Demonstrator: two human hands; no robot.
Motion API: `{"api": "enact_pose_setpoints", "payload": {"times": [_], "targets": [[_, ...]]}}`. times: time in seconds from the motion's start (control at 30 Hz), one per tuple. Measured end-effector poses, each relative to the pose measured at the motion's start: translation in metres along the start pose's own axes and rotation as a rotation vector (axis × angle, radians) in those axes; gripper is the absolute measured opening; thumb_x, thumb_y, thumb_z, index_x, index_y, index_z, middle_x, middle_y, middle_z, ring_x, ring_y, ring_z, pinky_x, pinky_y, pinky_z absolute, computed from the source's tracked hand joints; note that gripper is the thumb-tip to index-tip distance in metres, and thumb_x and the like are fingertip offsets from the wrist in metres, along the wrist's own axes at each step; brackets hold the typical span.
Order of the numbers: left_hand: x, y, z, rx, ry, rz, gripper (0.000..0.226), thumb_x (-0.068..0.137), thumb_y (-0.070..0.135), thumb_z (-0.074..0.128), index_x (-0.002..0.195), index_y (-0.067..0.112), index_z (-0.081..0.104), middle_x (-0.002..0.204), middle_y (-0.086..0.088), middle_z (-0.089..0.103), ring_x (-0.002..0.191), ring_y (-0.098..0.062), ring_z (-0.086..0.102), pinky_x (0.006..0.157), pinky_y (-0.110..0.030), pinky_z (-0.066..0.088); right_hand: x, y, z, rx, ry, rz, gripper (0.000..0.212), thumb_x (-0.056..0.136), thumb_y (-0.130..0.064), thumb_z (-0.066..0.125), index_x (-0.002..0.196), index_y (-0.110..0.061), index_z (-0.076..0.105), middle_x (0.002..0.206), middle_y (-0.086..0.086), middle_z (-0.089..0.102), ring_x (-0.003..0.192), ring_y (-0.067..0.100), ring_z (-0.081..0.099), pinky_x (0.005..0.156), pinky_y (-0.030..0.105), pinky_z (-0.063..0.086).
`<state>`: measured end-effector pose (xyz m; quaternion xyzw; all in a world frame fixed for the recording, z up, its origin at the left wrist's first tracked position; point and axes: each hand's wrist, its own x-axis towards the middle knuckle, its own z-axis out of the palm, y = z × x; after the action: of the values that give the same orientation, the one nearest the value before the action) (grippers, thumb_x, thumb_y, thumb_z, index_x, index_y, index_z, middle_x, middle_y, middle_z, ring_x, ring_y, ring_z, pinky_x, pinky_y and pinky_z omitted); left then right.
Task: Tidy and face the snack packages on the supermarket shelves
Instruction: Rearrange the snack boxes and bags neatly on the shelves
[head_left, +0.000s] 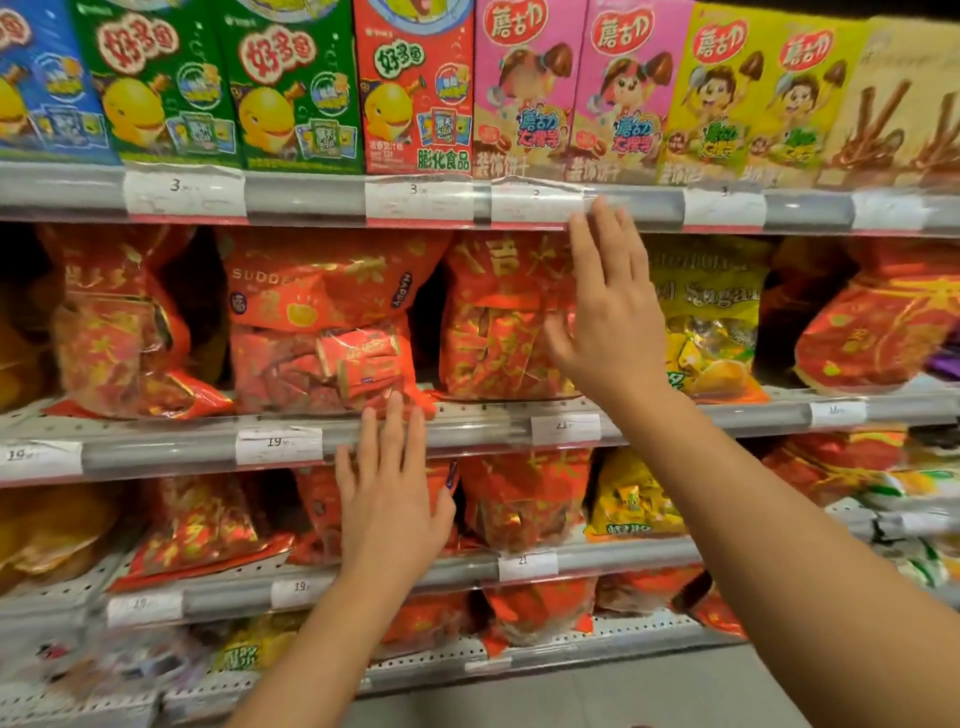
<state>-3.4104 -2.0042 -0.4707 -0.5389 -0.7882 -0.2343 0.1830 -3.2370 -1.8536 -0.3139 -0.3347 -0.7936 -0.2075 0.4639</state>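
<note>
A: Right, hands first. Where are they?

B: The left hand (389, 483) is flat, fingers straight and together, fingertips at the lip of the middle shelf rail (156, 452), just below the red candy bag (322, 322) with "SUDDEN" printed on it. It grips nothing.

A: And the other?

B: The right hand (608, 312) is raised, fingers spread and straight, in front of the red-and-gold bag (493, 322) standing next right. Fingertips reach up near the upper rail's price tag (535, 202). Whether the palm touches the bag cannot be told. Nothing is held.

A: Stock around it?

B: A yellow bag (711, 322) stands just right of the right hand. Above, a row of boxes: green boxes (218, 88), a red box (413, 88), pink boxes (576, 88), yellow boxes (763, 98). More red bags (524, 499) sit on the shelf below.
</note>
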Motion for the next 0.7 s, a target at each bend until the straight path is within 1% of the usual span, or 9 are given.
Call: {"api": "enact_pose_setpoints", "payload": {"times": [0.07,0.13,0.27,0.33,0.4,0.47,0.53,0.63,0.7], "targets": [[0.001,-0.005,0.007,0.057,-0.014,0.023,0.093,0.093,0.05,0.052,0.163,0.019,0.001,0.169,-0.006,-0.02,0.157,-0.033,-0.011,0.123,-0.062,0.013,-0.019,0.022,-0.007,0.032,-0.024,-0.039,0.072,0.089,-0.026,0.053,0.155,-0.006,0.032,0.163,0.015,0.027,0.152,0.033,0.023,0.119,0.044,0.031],[0.0,-0.007,0.011,0.085,-0.007,0.04,0.093,0.092,0.051,0.054,0.164,0.019,0.003,0.169,-0.008,-0.018,0.157,-0.035,-0.008,0.122,-0.063,0.015,-0.044,0.048,-0.011,0.063,-0.049,0.011,0.067,0.089,-0.021,0.059,0.151,-0.007,0.039,0.159,0.016,0.034,0.147,0.033,0.032,0.118,0.045,0.033],[-0.001,-0.009,0.015,0.118,0.006,0.053,0.099,0.086,0.048,0.065,0.163,0.019,0.009,0.17,-0.012,-0.011,0.156,-0.038,-0.001,0.119,-0.066,0.021,-0.08,0.114,-0.009,0.06,-0.165,0.301,0.059,0.091,-0.026,0.063,0.144,-0.007,0.046,0.152,0.015,0.043,0.139,0.035,0.04,0.113,0.051,0.038],[-0.002,-0.011,0.019,0.122,0.015,0.063,0.1,0.085,0.047,0.066,0.163,0.019,0.01,0.17,-0.012,-0.011,0.156,-0.04,0.0,0.118,-0.067,0.022,-0.08,0.139,-0.008,0.141,-0.154,0.548,0.066,0.093,-0.038,0.064,0.146,-0.006,0.043,0.147,0.018,0.046,0.136,0.038,0.042,0.111,0.053,0.038],[-0.002,-0.012,0.022,0.129,0.027,0.076,0.099,0.085,0.049,0.067,0.163,0.021,0.012,0.17,-0.011,-0.01,0.156,-0.04,0.0,0.118,-0.068,0.023,-0.071,0.154,-0.008,0.193,-0.192,0.755,0.087,0.091,-0.056,0.064,0.153,-0.005,0.03,0.151,0.021,0.043,0.138,0.04,0.041,0.112,0.054,0.037],[-0.003,-0.013,0.023,0.132,0.024,0.08,0.1,0.084,0.05,0.067,0.163,0.023,0.012,0.171,-0.009,-0.01,0.156,-0.039,0.0,0.117,-0.068,0.024,-0.06,0.163,-0.006,0.272,-0.296,0.827,0.103,0.086,-0.065,0.066,0.158,-0.01,0.018,0.153,0.02,0.042,0.138,0.042,0.044,0.11,0.055,0.04],[-0.003,-0.013,0.023,0.126,0.026,0.079,0.101,0.083,0.05,0.069,0.163,0.023,0.013,0.171,-0.009,-0.008,0.156,-0.039,0.0,0.117,-0.068,0.024,-0.049,0.167,0.001,0.358,-0.39,0.896,0.11,0.083,-0.064,0.07,0.159,-0.012,0.01,0.155,0.02,0.041,0.136,0.043,0.045,0.11,0.054,0.041],[-0.003,-0.012,0.024,0.141,0.022,0.08,0.1,0.081,0.049,0.071,0.162,0.02,0.019,0.171,-0.011,-0.003,0.156,-0.041,0.005,0.115,-0.07,0.026,-0.043,0.172,0.009,0.353,-0.4,0.952,0.113,0.075,-0.065,0.077,0.154,-0.011,0.019,0.148,0.019,0.048,0.129,0.042,0.052,0.105,0.055,0.046],[-0.003,-0.012,0.025,0.148,0.024,0.084,0.1,0.08,0.048,0.073,0.161,0.019,0.022,0.171,-0.012,-0.001,0.155,-0.043,0.007,0.115,-0.07,0.026,-0.042,0.172,0.008,0.296,-0.406,0.925,0.101,0.074,-0.06,0.081,0.144,-0.008,0.031,0.136,0.017,0.057,0.121,0.04,0.057,0.098,0.052,0.051]]}}
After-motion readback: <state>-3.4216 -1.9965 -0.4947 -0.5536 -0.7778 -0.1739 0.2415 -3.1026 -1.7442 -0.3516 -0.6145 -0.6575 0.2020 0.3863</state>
